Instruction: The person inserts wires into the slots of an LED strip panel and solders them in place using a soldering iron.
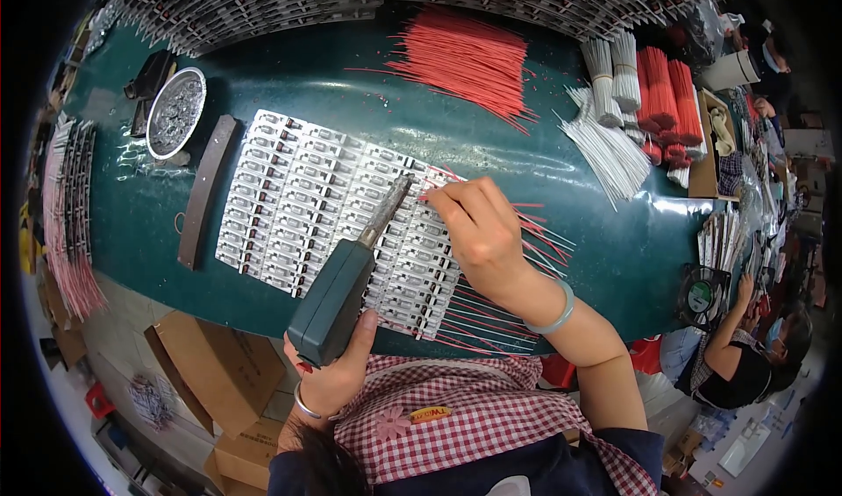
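My left hand [340, 375] grips a dark green soldering gun [331, 301] from below. Its long, crusted metal tip reaches the upper right of a block of white circuit board strips [303, 202], which carry rows of small components. My right hand [481, 237] is closed in a pinch beside that tip, at the block's right edge. A short bit of red wire [427, 197] shows at its fingertips; the rest is hidden by the hand. Red and white wires [491, 328] stick out rightward from the last strip, partly under my right forearm.
Loose red wires [465, 57] lie in a pile at the back. Bundled white wires [605, 79] and red wires [675, 101] stand back right. On the left are a metal bowl [174, 114] and a dark bar [207, 193]. A person [745, 356] sits far right.
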Demonstrator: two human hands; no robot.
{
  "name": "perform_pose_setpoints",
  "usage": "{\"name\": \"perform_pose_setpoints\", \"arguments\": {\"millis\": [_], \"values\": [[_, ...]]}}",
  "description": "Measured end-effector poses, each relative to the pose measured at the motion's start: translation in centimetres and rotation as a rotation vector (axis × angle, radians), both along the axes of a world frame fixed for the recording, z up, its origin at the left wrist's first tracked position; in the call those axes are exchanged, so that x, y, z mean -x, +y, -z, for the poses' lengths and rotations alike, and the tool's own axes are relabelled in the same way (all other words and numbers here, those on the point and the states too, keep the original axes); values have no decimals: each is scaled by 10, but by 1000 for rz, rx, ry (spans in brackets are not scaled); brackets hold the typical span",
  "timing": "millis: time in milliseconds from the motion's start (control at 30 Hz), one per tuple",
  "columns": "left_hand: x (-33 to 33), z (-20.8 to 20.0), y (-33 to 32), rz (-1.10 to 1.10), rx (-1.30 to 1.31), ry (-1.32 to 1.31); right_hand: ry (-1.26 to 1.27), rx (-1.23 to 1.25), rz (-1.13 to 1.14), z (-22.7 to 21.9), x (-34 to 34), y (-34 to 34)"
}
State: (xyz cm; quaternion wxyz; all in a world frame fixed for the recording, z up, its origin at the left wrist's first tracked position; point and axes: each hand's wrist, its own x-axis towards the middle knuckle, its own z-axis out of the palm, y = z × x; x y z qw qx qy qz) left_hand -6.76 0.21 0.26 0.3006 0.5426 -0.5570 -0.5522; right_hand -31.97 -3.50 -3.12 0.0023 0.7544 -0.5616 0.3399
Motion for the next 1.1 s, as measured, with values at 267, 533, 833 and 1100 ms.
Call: {"name": "perform_pose_setpoints", "arguments": {"millis": [267,533,833,1100], "values": [[1,4,0,30,127,-4,14,-42,7,-1,-1,0],[8,-9,-3,4,52,66,2,-57,0,-2,-2,2],[17,-22,-11,-11,36,32,17,-43,7,-3,-4,0],[5,-13,1,-86,-35,-11,32,-44,10,-1,-4,0]]}}
